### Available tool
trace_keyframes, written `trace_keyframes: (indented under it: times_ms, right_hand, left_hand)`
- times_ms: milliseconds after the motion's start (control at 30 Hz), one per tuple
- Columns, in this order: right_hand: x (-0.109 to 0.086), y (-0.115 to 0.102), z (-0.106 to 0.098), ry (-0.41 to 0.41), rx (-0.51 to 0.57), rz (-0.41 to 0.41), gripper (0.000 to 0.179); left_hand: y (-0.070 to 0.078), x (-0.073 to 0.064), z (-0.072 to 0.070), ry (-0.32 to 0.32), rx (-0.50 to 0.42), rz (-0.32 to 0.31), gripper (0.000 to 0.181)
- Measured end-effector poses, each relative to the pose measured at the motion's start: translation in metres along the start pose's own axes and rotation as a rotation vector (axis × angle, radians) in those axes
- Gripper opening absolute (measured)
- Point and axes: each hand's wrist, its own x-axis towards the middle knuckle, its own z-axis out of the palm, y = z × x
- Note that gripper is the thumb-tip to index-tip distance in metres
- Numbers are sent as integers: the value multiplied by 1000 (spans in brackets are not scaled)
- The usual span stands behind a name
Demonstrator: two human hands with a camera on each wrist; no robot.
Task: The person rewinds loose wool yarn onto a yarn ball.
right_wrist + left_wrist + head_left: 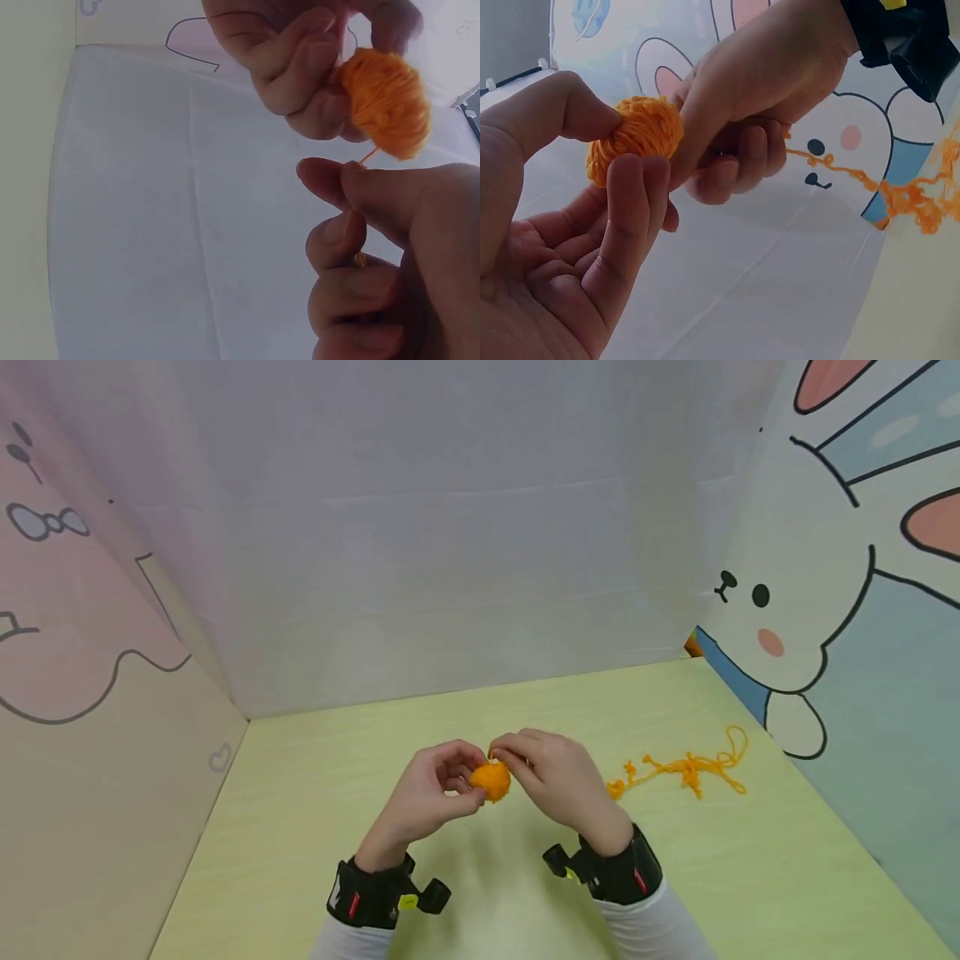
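An orange ball of yarn (491, 782) sits between the thumb and fingers of my left hand (437, 785), held above the table. Close beside it, my right hand (558, 777) pinches a strand of the yarn between thumb and forefinger. In the right wrist view that short strand (369, 155) runs from the ball (390, 105) to the pinching fingertips, and the other fingers curl over more yarn. The loose yarn (690, 768) trails out past the right hand and lies tangled and knotted on the table; its tangle (922, 202) shows in the left wrist view too.
The pale yellow-green table (300, 793) extends below both hands. A whitish curtain-like wall (450, 568) closes off the back. Printed panels stand at the sides, a pink and cream one (90, 635) on the left and a rabbit one (885, 710) on the right.
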Motion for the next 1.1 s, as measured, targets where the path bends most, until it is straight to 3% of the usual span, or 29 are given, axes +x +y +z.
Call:
trace_keyframes:
  times_ms: [167, 333, 433, 600, 767, 900, 1100]
  right_hand:
    - [0, -1, 4, -134, 7, 39, 8]
    - [0, -7, 7, -235, 18, 23, 10]
    - [0, -11, 7, -264, 26, -14, 12]
    - [-1, -15, 3, -253, 21, -75, 12]
    - [-3, -16, 1, -167, 10, -120, 12]
    - [-4, -15, 0, -72, 19, -152, 11]
    - [-5, -9, -4, 62, 4, -138, 9]
  left_hand:
    - [2, 0, -2, 18, -186, 26, 28]
    - [-1, 1, -2, 175, -328, 5, 27]
    - [-4, 4, -3, 296, -340, -16, 27]
    - [-8, 7, -4, 439, -240, -54, 27]
    - [-17, 8, -8, 505, -99, -48, 29]
    - [-22, 8, -8, 506, 2, -45, 28]
    - [-22, 5, -6, 421, 132, -75, 29]
